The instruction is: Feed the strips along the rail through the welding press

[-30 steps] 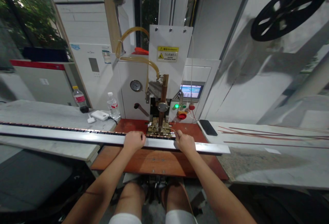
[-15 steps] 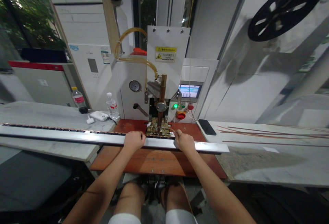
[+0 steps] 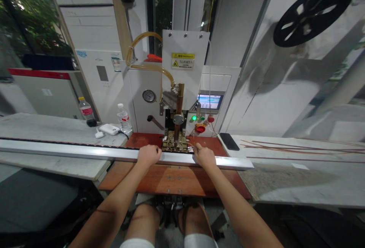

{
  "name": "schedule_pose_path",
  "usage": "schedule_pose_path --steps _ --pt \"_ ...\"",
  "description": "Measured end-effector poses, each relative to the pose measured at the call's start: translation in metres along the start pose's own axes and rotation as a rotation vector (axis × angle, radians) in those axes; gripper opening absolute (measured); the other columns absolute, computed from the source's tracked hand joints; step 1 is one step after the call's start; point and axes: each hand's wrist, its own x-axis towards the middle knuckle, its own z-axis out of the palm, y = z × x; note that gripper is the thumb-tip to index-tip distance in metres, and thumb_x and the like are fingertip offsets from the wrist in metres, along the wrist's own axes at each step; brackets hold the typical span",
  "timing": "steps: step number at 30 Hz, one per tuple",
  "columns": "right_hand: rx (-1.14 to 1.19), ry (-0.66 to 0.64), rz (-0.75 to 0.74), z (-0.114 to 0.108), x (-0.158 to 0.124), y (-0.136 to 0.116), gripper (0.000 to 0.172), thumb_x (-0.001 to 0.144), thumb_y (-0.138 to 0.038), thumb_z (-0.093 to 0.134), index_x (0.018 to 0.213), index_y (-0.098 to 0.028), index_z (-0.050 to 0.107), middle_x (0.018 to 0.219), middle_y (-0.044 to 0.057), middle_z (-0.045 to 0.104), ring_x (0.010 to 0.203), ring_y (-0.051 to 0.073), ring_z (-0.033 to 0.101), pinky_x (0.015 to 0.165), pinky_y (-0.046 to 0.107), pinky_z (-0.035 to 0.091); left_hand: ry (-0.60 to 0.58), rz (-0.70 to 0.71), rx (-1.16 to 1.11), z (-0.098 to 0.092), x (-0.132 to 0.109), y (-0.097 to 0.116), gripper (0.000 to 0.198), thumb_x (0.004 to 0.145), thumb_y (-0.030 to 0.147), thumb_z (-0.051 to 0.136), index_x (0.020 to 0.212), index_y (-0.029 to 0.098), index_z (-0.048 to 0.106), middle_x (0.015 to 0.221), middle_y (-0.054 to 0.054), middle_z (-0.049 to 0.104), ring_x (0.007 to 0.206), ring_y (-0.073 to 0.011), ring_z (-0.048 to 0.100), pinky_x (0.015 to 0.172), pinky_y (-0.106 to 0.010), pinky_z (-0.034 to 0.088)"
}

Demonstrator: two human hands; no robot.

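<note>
A long silver metal rail [image 3: 71, 150] lies across the bench, running from the far left to just right of the machine. A thin copper strip lines its far edge. My left hand [image 3: 148, 154] is closed over the rail just left of the brass fixture [image 3: 174, 144]. To the right of that fixture, my right hand [image 3: 203, 155] is closed on the same rail, fingers pinched at its far edge. A copper electrode rod [image 3: 178, 115] of the white welding machine [image 3: 185, 62] stands above the fixture.
A red-brown work plate [image 3: 171, 177] sits under the rail. A black phone [image 3: 230, 141] lies at right, with loose copper strips [image 3: 299, 150] beyond it. Two water bottles [image 3: 123, 118] and a white charger [image 3: 110, 128] stand at left. A black reel [image 3: 310, 10] hangs upper right.
The rail has slid slightly to the left under both hands. The hands keep the same hold beside the fixture.
</note>
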Motion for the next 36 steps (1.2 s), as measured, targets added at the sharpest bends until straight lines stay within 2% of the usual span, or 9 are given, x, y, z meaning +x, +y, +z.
schedule_pose_path --steps 10,25,36 --pt "0.049 0.003 -0.018 0.001 0.005 0.001 0.036 0.094 -0.040 0.023 0.102 -0.021 0.053 0.087 0.010 0.067 0.082 0.023 0.065 0.069 0.030 0.041 -0.051 -0.010 -0.021 -0.003 0.005 -0.001 0.046 0.084 0.040 0.033 0.086 0.018 0.073 0.086 -0.014 0.070 0.083 -0.0242 0.065 0.076 -0.033 0.045" --pt "0.098 -0.067 -0.021 0.003 0.011 0.003 0.035 0.094 -0.034 0.024 0.107 -0.021 0.053 0.095 0.012 0.067 0.090 0.023 0.063 0.075 0.031 0.041 -0.098 -0.012 0.001 -0.004 0.010 0.000 0.047 0.083 0.041 0.031 0.088 0.019 0.073 0.088 -0.014 0.070 0.085 -0.0263 0.065 0.074 -0.035 0.046" --pt "0.102 -0.051 -0.036 0.009 0.018 0.004 0.039 0.095 -0.038 0.022 0.111 -0.021 0.054 0.096 0.012 0.067 0.090 0.023 0.063 0.075 0.032 0.041 -0.122 -0.028 0.007 -0.001 0.015 -0.001 0.049 0.084 0.041 0.030 0.090 0.018 0.073 0.090 -0.014 0.070 0.087 -0.0253 0.065 0.077 -0.033 0.046"
